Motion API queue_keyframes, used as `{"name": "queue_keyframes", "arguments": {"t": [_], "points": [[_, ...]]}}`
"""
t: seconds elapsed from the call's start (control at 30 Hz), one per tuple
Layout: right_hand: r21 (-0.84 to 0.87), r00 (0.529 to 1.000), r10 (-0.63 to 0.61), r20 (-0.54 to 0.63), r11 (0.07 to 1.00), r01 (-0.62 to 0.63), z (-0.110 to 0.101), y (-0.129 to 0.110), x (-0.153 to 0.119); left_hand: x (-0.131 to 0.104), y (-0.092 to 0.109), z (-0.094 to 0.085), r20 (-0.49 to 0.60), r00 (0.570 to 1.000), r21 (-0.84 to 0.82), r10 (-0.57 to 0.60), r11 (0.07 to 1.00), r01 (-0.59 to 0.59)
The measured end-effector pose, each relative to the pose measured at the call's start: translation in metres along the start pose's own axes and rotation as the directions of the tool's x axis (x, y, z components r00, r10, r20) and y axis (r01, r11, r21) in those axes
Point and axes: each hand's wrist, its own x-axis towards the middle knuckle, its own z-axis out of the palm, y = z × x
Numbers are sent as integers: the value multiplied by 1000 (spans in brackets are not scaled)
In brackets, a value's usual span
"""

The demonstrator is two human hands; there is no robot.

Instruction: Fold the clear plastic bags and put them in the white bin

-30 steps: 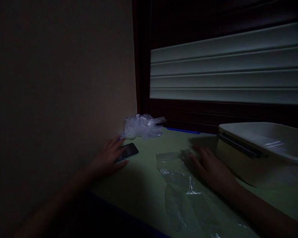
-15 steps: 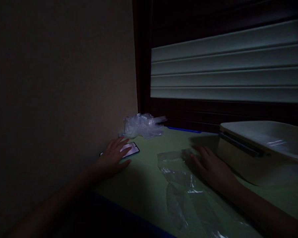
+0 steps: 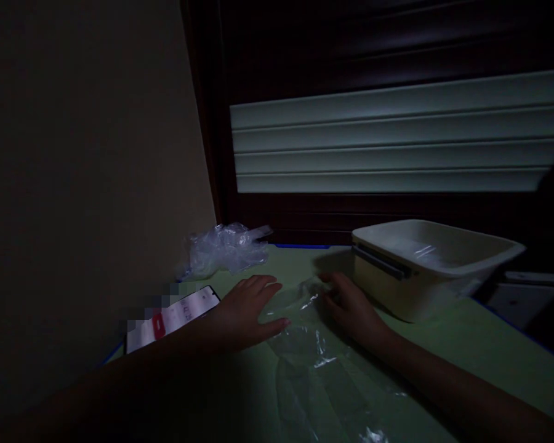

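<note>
A clear plastic bag [image 3: 321,369] lies spread over the green tabletop [image 3: 240,394] in front of me. At its far right corner, my right hand [image 3: 353,311] has its fingers curled and pinched on the film, which is raised and wrinkled there. My left hand [image 3: 247,314] is at the bag's left edge, thumb and fingers spread, with nothing in it. Left of that hand a phone [image 3: 184,317] lies with its screen lit. My left wrist covers part of the phone.
A crumpled heap of clear plastic [image 3: 228,249] lies at the back left by the wall. To the right stands a white open bin [image 3: 397,289] with a dark handle. Behind the table is a dark wooden panel with pale slats [image 3: 373,147]. The light is dim.
My left hand has moved right, off the phone to the bag's left edge. My right hand's fingers have closed on the bag's far corner. The view has turned slightly right.
</note>
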Motion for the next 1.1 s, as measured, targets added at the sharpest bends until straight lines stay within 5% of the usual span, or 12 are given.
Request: {"name": "queue_keyframes", "arguments": {"t": [0.27,0.67,1.1], "points": [[89,998,11,-54,996,-6,3,2,1,9,-10,37,-43,999,-67,13,998,-16],[97,997,-56,-43,993,60,-4,-2,2,10,-22,37,-105,981,-85,-166,984,157],[-69,996,-84,18,994,85,-3,4,5,13,-28,29,-39,979,-192,-203,963,192]]}}
